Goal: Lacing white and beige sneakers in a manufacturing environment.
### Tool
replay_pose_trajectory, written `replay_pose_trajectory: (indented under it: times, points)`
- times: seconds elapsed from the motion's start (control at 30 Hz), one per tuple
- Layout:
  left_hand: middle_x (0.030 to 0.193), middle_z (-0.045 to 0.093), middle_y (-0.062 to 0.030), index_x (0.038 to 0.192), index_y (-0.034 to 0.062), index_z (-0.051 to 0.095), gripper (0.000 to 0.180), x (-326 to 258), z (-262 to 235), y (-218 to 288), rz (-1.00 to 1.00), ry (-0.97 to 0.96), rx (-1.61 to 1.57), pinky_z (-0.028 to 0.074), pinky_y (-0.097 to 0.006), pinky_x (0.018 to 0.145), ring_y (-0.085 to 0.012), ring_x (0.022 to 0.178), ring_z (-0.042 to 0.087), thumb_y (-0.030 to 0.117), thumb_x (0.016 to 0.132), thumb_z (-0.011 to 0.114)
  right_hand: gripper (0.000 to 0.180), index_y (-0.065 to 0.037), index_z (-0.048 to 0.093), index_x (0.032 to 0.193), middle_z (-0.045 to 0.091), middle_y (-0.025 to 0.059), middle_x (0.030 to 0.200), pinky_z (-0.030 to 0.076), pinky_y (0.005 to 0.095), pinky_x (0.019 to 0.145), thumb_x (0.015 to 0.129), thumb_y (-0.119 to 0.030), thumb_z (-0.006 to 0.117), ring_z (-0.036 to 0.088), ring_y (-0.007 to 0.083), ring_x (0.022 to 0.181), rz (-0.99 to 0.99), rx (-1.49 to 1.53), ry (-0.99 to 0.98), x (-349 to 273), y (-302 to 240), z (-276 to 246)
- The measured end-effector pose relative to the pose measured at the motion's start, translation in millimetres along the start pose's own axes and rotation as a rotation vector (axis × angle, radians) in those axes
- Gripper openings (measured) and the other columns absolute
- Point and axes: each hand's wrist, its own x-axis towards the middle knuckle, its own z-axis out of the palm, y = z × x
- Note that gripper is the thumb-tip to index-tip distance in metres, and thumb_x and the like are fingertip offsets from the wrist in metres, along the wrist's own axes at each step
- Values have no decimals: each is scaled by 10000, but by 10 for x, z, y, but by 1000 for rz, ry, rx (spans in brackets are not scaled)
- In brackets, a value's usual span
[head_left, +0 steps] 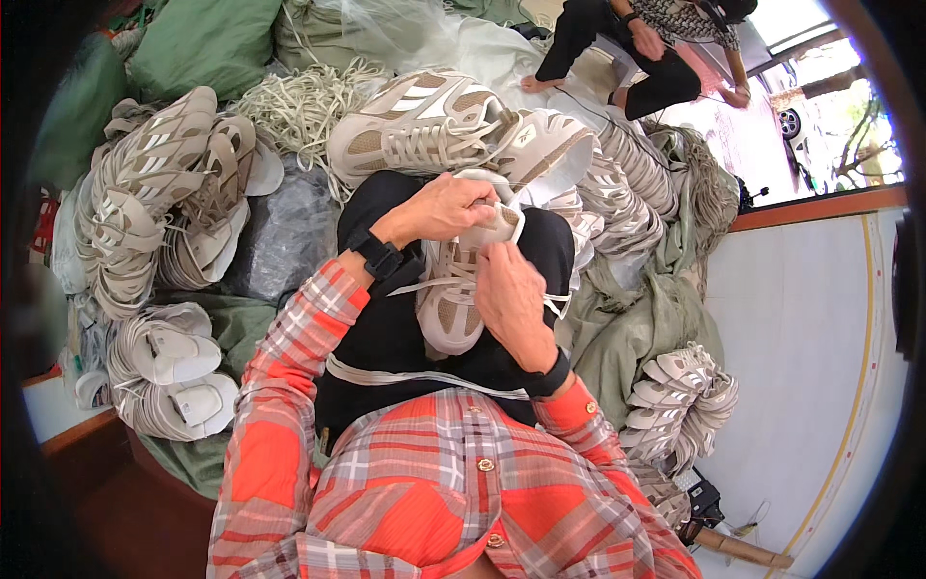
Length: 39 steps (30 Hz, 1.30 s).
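Observation:
A beige and white shoe upper rests on my lap between my thighs, its toe toward me. My left hand is closed, pinching the top of the upper beside its padded tongue. Just below and to the right, my right hand has its fingers closed against the tongue's near edge. Whether a lace end is between those fingers is hidden. Laces run across the upper's front, and a loose white lace lies over my lap.
Ahead of my knees lie laced shoe uppers and a heap of loose laces. Stacked uppers stand at left and right. White tongue-shaped pieces sit at lower left. Green sacks are behind; another person sits far right.

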Motion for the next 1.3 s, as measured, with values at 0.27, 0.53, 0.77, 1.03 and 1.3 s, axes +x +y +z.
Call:
replay_pose_trajectory:
  times: [0.27, 0.53, 0.77, 1.03, 1.3]
  points:
    - [791, 624, -157, 1010, 0, 602, 259, -28, 39, -75, 76, 42, 3, 467, -359, 679, -279, 727, 607, 200, 849, 568, 180, -34, 549, 874, 491, 108, 894, 353, 377, 736, 714, -83, 614, 479, 274, 857, -326, -233, 0, 205, -75, -137]
    - [855, 625, -46, 976, -10, 611, 167, -573, -253, 102, -220, 385, -419, 498, -255, 684, -136, 738, 600, 140, 922, 561, 79, -29, 585, 645, 552, 152, 694, 416, 402, 611, 640, -87, 638, 530, 302, 668, -471, 53, -156, 294, -347, -228]
    - [843, 609, -129, 1052, 15, 396, 264, -649, 218, 483, -608, -2, -682, 556, -298, 559, -200, 669, 650, 121, 905, 588, 171, 28, 396, 865, 412, 182, 888, 402, 402, 703, 822, -72, 528, 458, 328, 826, -1107, 1332, -387, -161, -1588, -447]
    - [694, 584, -95, 1064, 23, 505, 230, -777, 512, 439, -277, 348, -174, 445, -307, 523, -169, 602, 589, 71, 857, 593, 87, -4, 598, 930, 595, 54, 722, 485, 281, 548, 857, -51, 611, 572, 118, 597, 119, 664, 97, -252, 174, -471]
    - [736, 613, -84, 1025, 88, 608, 273, -608, 876, 484, 99, 466, 547, 473, -364, 509, -266, 600, 622, 171, 782, 701, 186, 35, 576, 840, 585, 114, 635, 461, 305, 497, 831, -136, 648, 541, 129, 518, 474, 835, -10, 80, 413, -345]
